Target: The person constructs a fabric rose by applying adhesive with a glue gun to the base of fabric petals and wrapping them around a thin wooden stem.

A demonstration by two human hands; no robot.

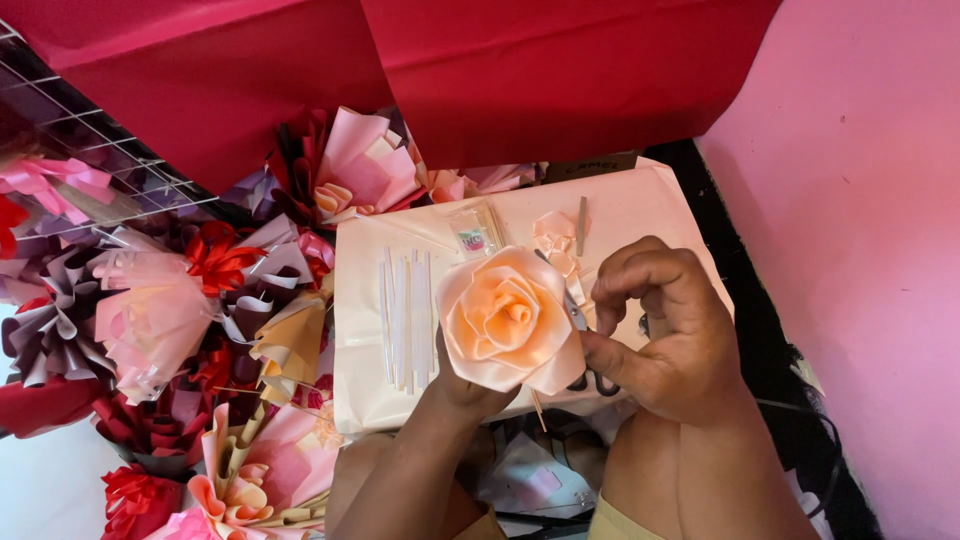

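right fingers: curled in tight on the right hand [660, 335], thumb and fingertips pinching the outer petal edge of the peach ribbon rose [508, 318]
left fingers: mostly hidden under the bloom, but the left hand [462, 385] is wrapped around the rose from below, so closed on its base as far as I can see
rose: held up in the middle of the view, just above the table, face pointing at the camera, a thin stick [539, 410] poking out underneath
scissors: dark pair [590, 375] lying right under the right hand, partly covered
table: pale pink sheet [640, 205] over it, a row of white sticks [403, 318] left of the rose, a small clear packet [470, 235] and a little peach ribbon bud [555, 238] behind it
off to the left: a heap of wrapped bouquets [160, 310] in pinks, purples and reds
behind: red fabric [540, 70], pink wall [860, 200] on the right
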